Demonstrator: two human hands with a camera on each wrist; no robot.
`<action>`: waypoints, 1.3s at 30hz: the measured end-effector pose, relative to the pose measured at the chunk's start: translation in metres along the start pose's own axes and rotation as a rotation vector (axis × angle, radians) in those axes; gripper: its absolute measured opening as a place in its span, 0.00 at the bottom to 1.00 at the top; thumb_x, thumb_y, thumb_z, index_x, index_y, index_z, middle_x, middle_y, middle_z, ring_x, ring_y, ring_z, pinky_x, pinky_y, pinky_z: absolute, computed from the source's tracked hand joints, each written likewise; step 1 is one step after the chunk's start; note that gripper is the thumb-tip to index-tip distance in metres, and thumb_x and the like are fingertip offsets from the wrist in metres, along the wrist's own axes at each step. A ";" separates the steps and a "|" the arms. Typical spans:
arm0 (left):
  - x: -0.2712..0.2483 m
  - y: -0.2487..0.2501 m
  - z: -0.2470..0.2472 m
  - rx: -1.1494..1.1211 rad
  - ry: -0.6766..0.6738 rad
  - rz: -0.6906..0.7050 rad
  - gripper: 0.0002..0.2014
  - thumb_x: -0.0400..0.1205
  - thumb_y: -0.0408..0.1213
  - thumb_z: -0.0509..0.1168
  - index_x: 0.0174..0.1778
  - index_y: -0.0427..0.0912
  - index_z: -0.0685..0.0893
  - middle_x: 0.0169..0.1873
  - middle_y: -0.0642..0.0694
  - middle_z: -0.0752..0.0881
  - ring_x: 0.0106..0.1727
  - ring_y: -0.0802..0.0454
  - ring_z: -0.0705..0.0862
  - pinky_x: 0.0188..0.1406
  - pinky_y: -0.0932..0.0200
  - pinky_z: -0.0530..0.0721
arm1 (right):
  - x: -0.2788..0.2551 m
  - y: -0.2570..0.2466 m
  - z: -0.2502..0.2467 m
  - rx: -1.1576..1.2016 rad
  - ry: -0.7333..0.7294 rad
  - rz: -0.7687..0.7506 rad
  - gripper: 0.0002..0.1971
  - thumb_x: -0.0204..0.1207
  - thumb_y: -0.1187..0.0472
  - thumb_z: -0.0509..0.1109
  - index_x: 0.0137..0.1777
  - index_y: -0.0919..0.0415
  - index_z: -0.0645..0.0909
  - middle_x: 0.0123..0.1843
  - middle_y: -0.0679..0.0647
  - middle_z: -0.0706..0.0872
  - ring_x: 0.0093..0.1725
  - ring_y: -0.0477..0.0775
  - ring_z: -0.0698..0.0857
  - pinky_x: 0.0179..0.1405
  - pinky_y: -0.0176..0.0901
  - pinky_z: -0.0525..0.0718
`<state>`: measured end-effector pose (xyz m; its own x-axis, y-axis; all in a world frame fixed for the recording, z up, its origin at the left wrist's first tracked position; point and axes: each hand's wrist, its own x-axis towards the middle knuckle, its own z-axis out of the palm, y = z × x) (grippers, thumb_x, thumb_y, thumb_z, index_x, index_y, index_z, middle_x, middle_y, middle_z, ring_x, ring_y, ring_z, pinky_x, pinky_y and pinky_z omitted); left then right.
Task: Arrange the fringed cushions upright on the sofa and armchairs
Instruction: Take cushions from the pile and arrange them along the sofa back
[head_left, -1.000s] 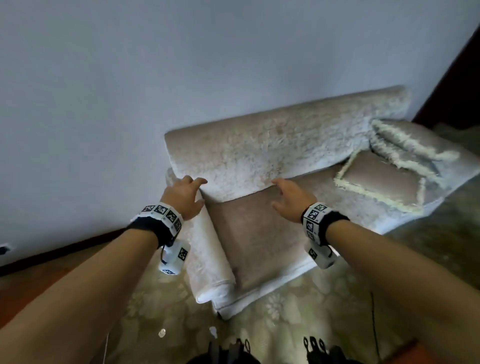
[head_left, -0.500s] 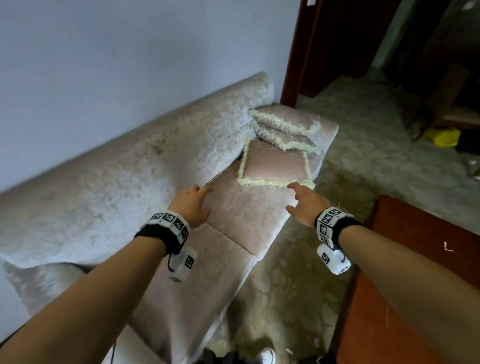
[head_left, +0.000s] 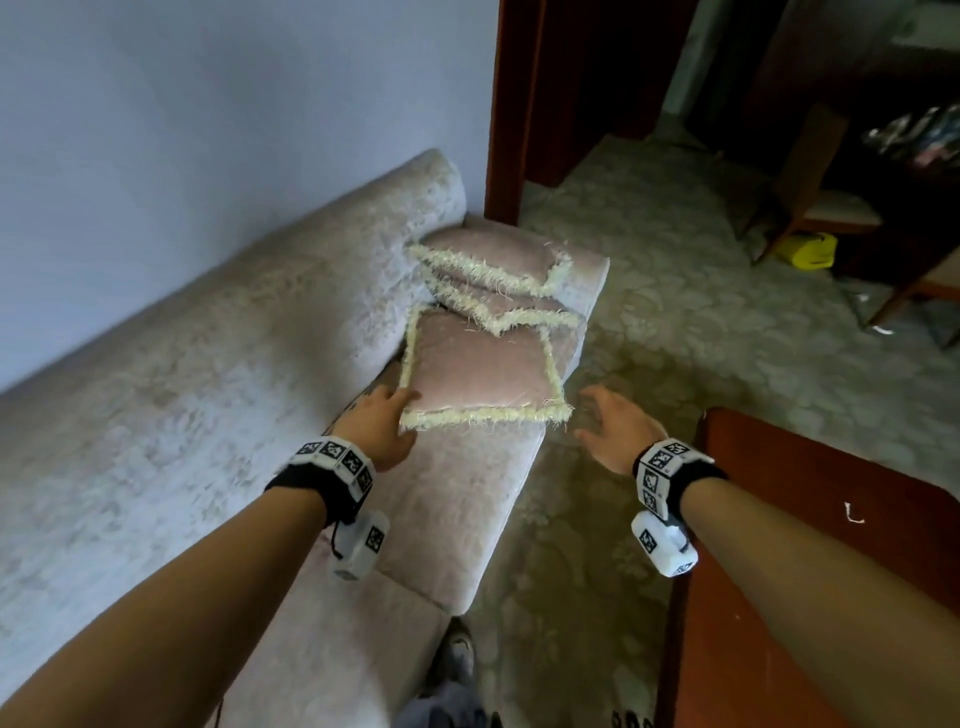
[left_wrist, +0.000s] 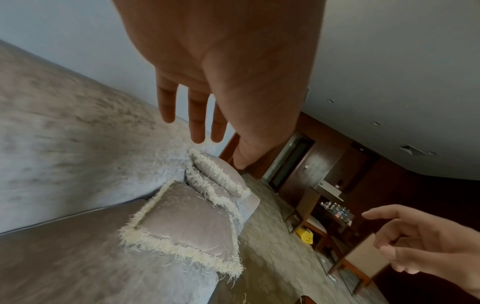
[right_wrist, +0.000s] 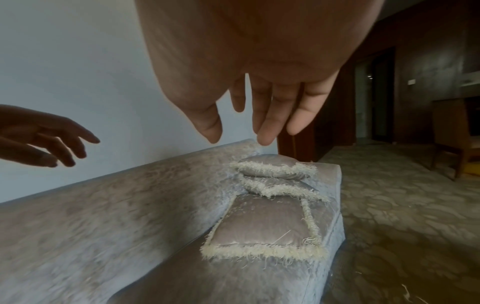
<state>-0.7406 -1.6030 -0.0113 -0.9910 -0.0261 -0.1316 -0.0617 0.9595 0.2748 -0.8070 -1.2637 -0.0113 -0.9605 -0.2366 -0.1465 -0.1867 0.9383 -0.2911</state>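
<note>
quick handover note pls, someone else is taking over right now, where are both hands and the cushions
Left hand: open, at the near left corner of the nearest cushion; contact unclear.
Right hand: open, off its near right corner, holding nothing.
Three fringed cushions lie at the far end of the sofa: the nearest flat on the seat, the middle cushion and the far cushion overlapping behind it.
Done: none upright yet.
Left: stand all three up.

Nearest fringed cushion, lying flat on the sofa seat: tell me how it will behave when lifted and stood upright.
The nearest fringed cushion looks plump and soft, so it will probably sag when held by one edge. It is likely light for its size. Stood alone it may flop over; leaning it on the sofa backrest should hold it. Its loose fringe may snag.
</note>
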 end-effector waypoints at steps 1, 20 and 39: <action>0.022 0.006 0.002 -0.010 -0.015 0.019 0.29 0.80 0.48 0.65 0.77 0.53 0.67 0.69 0.40 0.74 0.67 0.37 0.77 0.62 0.42 0.80 | 0.011 0.006 -0.004 0.002 -0.002 0.004 0.31 0.76 0.43 0.68 0.77 0.45 0.64 0.73 0.51 0.78 0.67 0.55 0.81 0.64 0.57 0.82; 0.412 0.155 0.018 -0.080 -0.107 0.115 0.31 0.79 0.47 0.64 0.79 0.54 0.62 0.65 0.39 0.75 0.62 0.36 0.80 0.58 0.38 0.82 | 0.267 0.194 -0.113 0.042 0.042 0.264 0.31 0.78 0.44 0.69 0.78 0.42 0.61 0.66 0.51 0.81 0.58 0.53 0.84 0.56 0.53 0.86; 0.670 0.106 0.033 -0.049 -0.133 -0.513 0.32 0.77 0.56 0.60 0.77 0.56 0.60 0.73 0.39 0.72 0.64 0.36 0.81 0.56 0.36 0.84 | 0.700 0.195 -0.132 0.004 -0.167 -0.216 0.26 0.79 0.48 0.67 0.75 0.43 0.66 0.66 0.53 0.79 0.55 0.59 0.85 0.59 0.54 0.83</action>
<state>-1.4071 -1.5091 -0.1016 -0.8082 -0.4501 -0.3796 -0.5435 0.8184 0.1867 -1.5427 -1.2128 -0.0453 -0.8513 -0.4694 -0.2343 -0.3822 0.8609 -0.3360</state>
